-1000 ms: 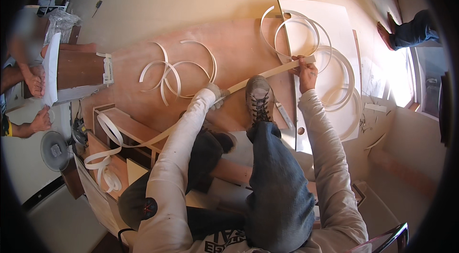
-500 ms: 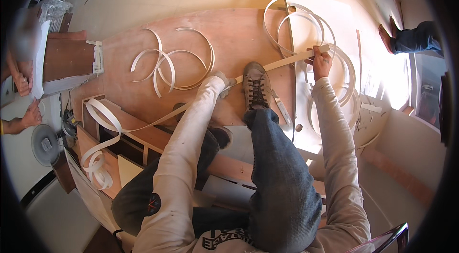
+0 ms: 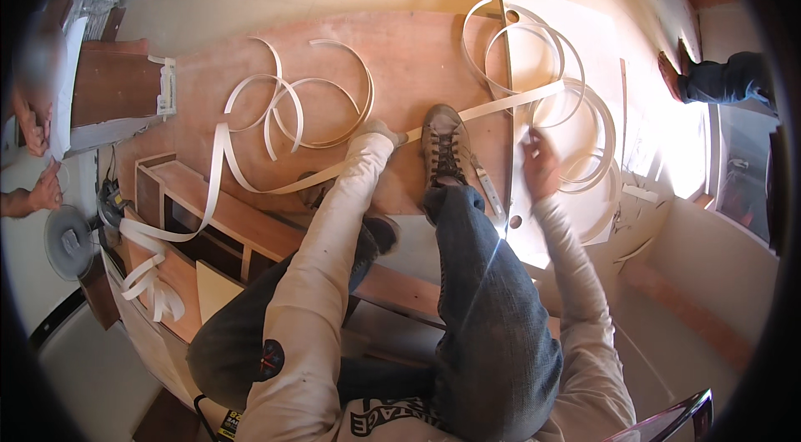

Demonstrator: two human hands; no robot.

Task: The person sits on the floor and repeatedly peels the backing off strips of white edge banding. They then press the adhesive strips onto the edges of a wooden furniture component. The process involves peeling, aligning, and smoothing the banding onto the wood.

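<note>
My gloved left hand [image 3: 380, 131] grips a long pale edging strip [image 3: 509, 101] lying diagonally across the plywood sheet [image 3: 425, 37]. My shoe [image 3: 442, 146] is planted on the sheet over the strip, with a flat blade tool [image 3: 489, 187] beside it. My right hand [image 3: 541, 160] is below the strip's right end, motion-blurred over the white board [image 3: 530, 252]; its fingers are too smeared to read. Loose curved strips [image 3: 296, 108] lie left of the shoe; larger rings of strip [image 3: 588, 125] rest partly on the board.
A wooden frame [image 3: 229, 217] sits lower left, trailing loops of strip. Beyond it are a grey fan-like disc [image 3: 68, 243] and a co-worker's hands [image 3: 43, 190] at a brown box [image 3: 117, 83]. Another person's legs [image 3: 726, 75] show upper right, near a bright opening.
My right hand has let go of the strip and moved downward. The trailing strip on the left has shifted into higher loops. The view has shifted slightly.
</note>
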